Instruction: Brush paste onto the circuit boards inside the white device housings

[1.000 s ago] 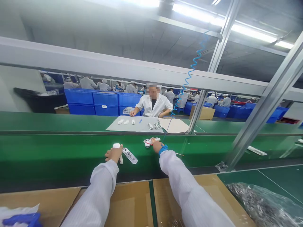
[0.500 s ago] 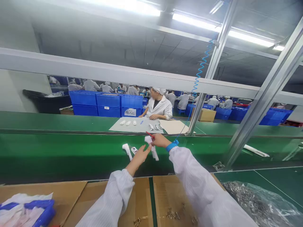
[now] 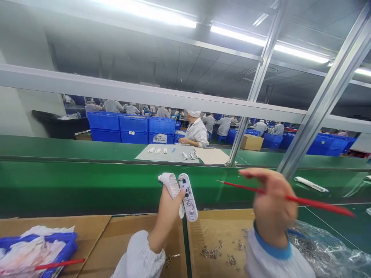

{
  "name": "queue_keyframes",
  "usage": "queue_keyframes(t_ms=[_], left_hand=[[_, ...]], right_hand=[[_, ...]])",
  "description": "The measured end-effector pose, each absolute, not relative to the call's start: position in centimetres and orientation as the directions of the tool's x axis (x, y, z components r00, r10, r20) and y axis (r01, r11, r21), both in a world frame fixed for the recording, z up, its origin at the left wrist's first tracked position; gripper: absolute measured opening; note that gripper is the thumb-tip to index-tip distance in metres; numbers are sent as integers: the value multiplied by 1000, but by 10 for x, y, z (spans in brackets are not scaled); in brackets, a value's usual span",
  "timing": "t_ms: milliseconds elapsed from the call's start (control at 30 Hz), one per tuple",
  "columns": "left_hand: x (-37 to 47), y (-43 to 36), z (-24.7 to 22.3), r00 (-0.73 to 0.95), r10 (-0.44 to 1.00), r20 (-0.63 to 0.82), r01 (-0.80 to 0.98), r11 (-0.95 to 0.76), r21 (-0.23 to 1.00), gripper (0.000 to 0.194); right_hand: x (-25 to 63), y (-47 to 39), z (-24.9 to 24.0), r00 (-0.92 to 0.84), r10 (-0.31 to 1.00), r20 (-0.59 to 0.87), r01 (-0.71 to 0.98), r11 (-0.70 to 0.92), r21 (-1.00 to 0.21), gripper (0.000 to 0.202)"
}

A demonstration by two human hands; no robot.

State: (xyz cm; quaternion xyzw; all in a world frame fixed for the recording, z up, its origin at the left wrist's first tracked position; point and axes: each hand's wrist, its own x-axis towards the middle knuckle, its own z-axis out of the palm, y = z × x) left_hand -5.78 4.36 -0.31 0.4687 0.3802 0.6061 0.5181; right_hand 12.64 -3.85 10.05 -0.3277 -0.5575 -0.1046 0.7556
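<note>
My left hand (image 3: 171, 202) grips an opened white handheld device. Its curved shell (image 3: 171, 181) sits against my palm, and the other half (image 3: 189, 199), with a circuit board and thin wires, is under my thumb. The two halves lie side by side over the near edge of the green belt. Off to the right, my right hand (image 3: 274, 200) is blurred by motion. It holds a slim red pointed tool (image 3: 243, 185), whose thin tip points left, apart from the device. A blue band (image 3: 272, 243) circles that wrist.
Small metal parts (image 3: 211, 251) lie on cardboard (image 3: 203, 227). A blue tray (image 3: 69, 247) with white pieces stands left, a red stick (image 3: 59, 264) across it. At right are a plastic bag of metal parts (image 3: 321, 247) and metal posts (image 3: 292, 158). A co-worker (image 3: 197, 131) sits opposite.
My hands have moved apart: the right swung right and nearer with the red tool. My left now holds the opened device nearer me. The white pieces on the belt by my hands no longer lie there.
</note>
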Motion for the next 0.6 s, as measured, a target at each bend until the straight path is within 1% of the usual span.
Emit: queue_keyframes(t_ms=[33, 100, 167, 233, 267, 300, 400, 467, 533, 600], left_hand=[[-62, 41, 0, -50, 979, 197, -176, -203, 963, 51], [-68, 35, 7, -71, 963, 259, -1, -260, 966, 46], [-72, 29, 13, -62, 946, 318, 109, -310, 945, 42], [-74, 24, 16, -41, 936, 349, 172, -338, 926, 42], [-75, 23, 16, -30, 934, 356, 193, -344, 919, 42], [-75, 22, 16, -19, 932, 362, 209, -350, 913, 43], [-76, 21, 14, -6, 923, 386, 224, -375, 900, 43], [-76, 21, 14, -4, 916, 400, 219, -390, 895, 44], [-77, 20, 15, -11, 911, 412, 220, -400, 890, 44], [-79, 20, 16, -23, 900, 436, 230, -420, 878, 43]], right_hand=[[132, -49, 95, 396, 87, 914, 513, 805, -299, 40], [135, -63, 87, 439, -20, 898, 502, 834, -227, 49], [129, -68, 83, 516, -101, 851, 500, 842, -203, 50], [119, -69, 82, 586, -186, 789, 514, 838, -184, 47], [114, -68, 81, 590, -204, 781, 525, 832, -179, 46], [111, -67, 80, 569, -183, 801, 526, 830, -184, 45], [108, -67, 75, 435, 20, 900, 460, 855, -241, 46], [109, -68, 72, 368, 116, 923, 382, 886, -264, 42], [111, -69, 71, 331, 139, 933, 341, 905, -256, 37], [110, -69, 70, 319, 107, 942, 375, 898, -229, 34]])
